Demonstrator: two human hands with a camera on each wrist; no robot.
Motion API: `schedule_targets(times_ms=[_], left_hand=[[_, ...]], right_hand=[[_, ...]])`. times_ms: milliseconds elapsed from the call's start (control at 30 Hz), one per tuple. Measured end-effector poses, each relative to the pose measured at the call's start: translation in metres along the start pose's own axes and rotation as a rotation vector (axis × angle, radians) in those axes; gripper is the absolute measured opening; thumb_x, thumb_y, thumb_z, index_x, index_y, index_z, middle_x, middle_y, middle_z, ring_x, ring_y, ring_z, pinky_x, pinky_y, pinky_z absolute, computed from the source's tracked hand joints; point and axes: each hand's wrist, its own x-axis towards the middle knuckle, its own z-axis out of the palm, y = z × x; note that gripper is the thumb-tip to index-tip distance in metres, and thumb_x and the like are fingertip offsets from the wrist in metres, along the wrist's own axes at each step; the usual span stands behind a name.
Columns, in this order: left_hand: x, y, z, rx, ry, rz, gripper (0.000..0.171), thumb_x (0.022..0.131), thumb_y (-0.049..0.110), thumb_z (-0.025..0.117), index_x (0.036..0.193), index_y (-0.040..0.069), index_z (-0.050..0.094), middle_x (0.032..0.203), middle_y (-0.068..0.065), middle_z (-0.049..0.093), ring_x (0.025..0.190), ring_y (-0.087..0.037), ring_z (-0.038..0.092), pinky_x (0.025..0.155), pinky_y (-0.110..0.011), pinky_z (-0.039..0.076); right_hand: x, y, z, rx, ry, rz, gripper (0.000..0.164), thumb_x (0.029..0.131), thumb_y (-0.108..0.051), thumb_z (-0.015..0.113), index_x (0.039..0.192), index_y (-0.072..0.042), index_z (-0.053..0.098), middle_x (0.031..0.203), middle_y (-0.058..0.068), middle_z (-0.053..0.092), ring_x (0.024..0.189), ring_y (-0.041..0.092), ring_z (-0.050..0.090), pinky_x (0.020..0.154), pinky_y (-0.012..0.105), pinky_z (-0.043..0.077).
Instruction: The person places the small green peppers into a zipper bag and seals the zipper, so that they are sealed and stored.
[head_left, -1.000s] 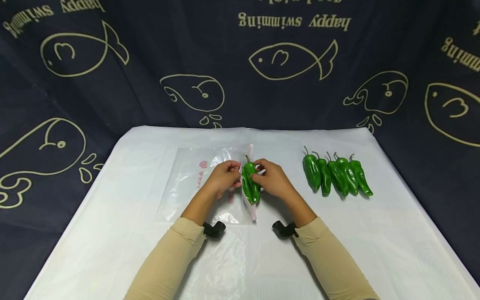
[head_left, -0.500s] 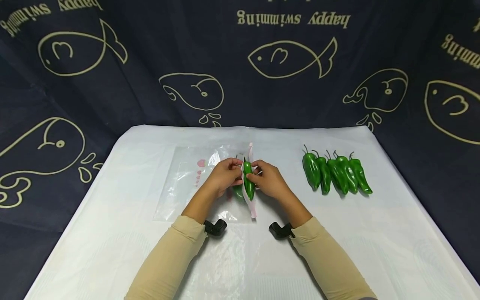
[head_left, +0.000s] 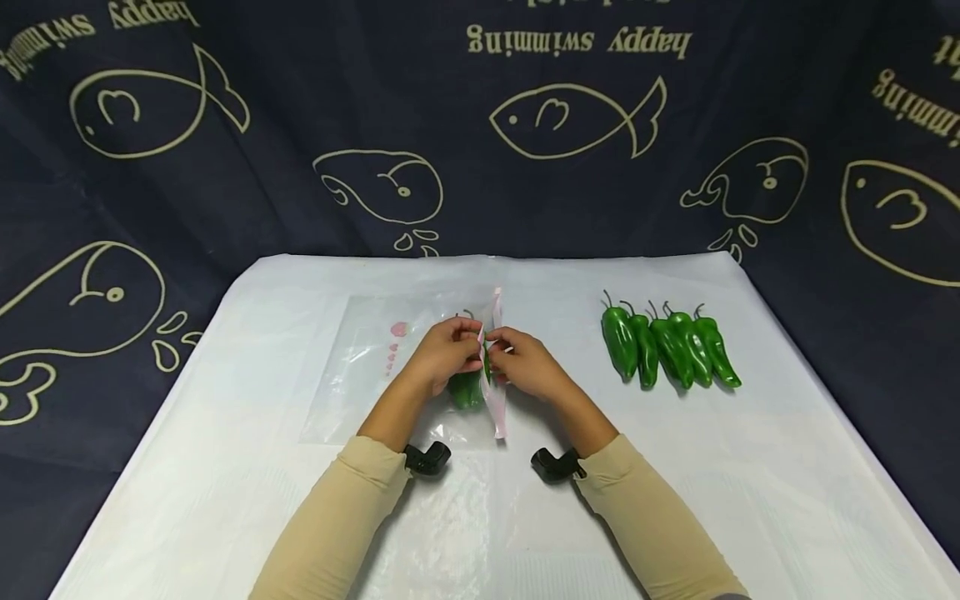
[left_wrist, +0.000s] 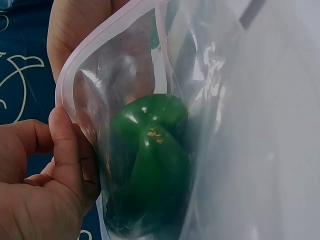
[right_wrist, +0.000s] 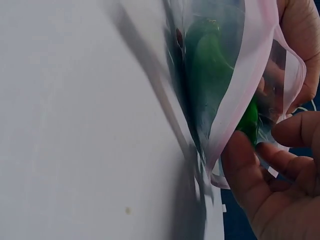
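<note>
A clear zip bag [head_left: 360, 358] with a pink seal strip and red prints lies on the table, its mouth facing right. My left hand [head_left: 447, 357] pinches one side of the mouth; in the left wrist view its thumb [left_wrist: 62, 132] lies at the rim. Inside the bag, green peppers [head_left: 465, 390] show through the film, partly hidden by that hand. At the mouth, my right hand [head_left: 525, 360] holds the end of a green pepper [right_wrist: 248, 122] between thumb and fingers, most of the pepper being within the bag.
To the right, several green peppers [head_left: 667, 343] lie side by side, stems pointing away. A white cloth [head_left: 637, 467] covers the table. Behind it hangs a dark curtain [head_left: 465, 217] with fish drawings. Both wrists wear black camera mounts [head_left: 427, 458].
The peppers at the bag's mouth have moved left into the bag, and my right hand has followed them to the opening. My left hand keeps its hold on the rim.
</note>
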Motion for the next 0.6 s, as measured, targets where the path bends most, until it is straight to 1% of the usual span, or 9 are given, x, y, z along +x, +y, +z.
schedule_targets(times_ms=[67, 167, 233, 300, 433, 600], left_hand=[[0.000, 0.000, -0.002, 0.007, 0.000, 0.002, 0.042, 0.092, -0.006, 0.052, 0.133, -0.004, 0.053, 0.104, -0.011, 0.054, 0.078, -0.017, 0.059, 0.066, -0.024, 0.057], [0.000, -0.002, -0.003, 0.016, -0.002, -0.001, 0.041, 0.092, -0.006, 0.051, 0.133, -0.003, 0.054, 0.104, -0.011, 0.053, 0.078, -0.018, 0.060, 0.067, -0.025, 0.057], [0.001, -0.004, -0.003, 0.021, 0.001, -0.002, 0.041, 0.092, -0.005, 0.052, 0.132, -0.002, 0.055, 0.103, -0.010, 0.053, 0.079, -0.018, 0.060, 0.067, -0.025, 0.057], [0.001, -0.006, -0.002, 0.024, 0.003, -0.004, 0.040, 0.091, -0.005, 0.052, 0.131, -0.001, 0.055, 0.101, -0.010, 0.053, 0.079, -0.018, 0.060, 0.067, -0.026, 0.057], [0.003, -0.008, -0.001, 0.027, -0.005, -0.002, 0.040, 0.090, -0.006, 0.052, 0.130, -0.002, 0.055, 0.099, -0.009, 0.053, 0.078, -0.018, 0.060, 0.067, -0.026, 0.057], [0.003, -0.010, 0.000, 0.029, -0.012, 0.000, 0.040, 0.090, -0.007, 0.052, 0.129, -0.001, 0.056, 0.097, -0.008, 0.052, 0.077, -0.018, 0.060, 0.068, -0.026, 0.057]], right_hand=[[0.001, 0.000, 0.000, -0.039, -0.006, -0.020, 0.033, 0.096, -0.006, 0.053, 0.129, -0.002, 0.059, 0.109, 0.013, 0.062, 0.085, 0.022, 0.064, 0.067, 0.034, 0.058], [-0.002, -0.001, -0.004, -0.128, -0.002, -0.056, 0.036, 0.094, -0.005, 0.054, 0.129, -0.004, 0.060, 0.112, 0.012, 0.064, 0.086, 0.023, 0.065, 0.065, 0.032, 0.056], [-0.004, -0.001, -0.009, -0.175, 0.001, -0.074, 0.036, 0.094, -0.006, 0.054, 0.130, -0.005, 0.060, 0.115, 0.011, 0.064, 0.089, 0.023, 0.065, 0.066, 0.032, 0.055], [-0.006, 0.000, -0.015, -0.198, 0.003, -0.088, 0.037, 0.095, -0.007, 0.055, 0.131, -0.004, 0.059, 0.117, 0.012, 0.064, 0.094, 0.023, 0.065, 0.068, 0.032, 0.054], [-0.011, 0.001, -0.030, -0.213, 0.021, -0.102, 0.037, 0.097, -0.008, 0.056, 0.133, -0.002, 0.058, 0.121, 0.017, 0.063, 0.100, 0.027, 0.064, 0.072, 0.035, 0.054], [-0.018, 0.003, -0.059, -0.258, 0.086, -0.132, 0.035, 0.098, -0.009, 0.057, 0.133, -0.003, 0.058, 0.123, 0.019, 0.062, 0.105, 0.031, 0.063, 0.082, 0.043, 0.052]])
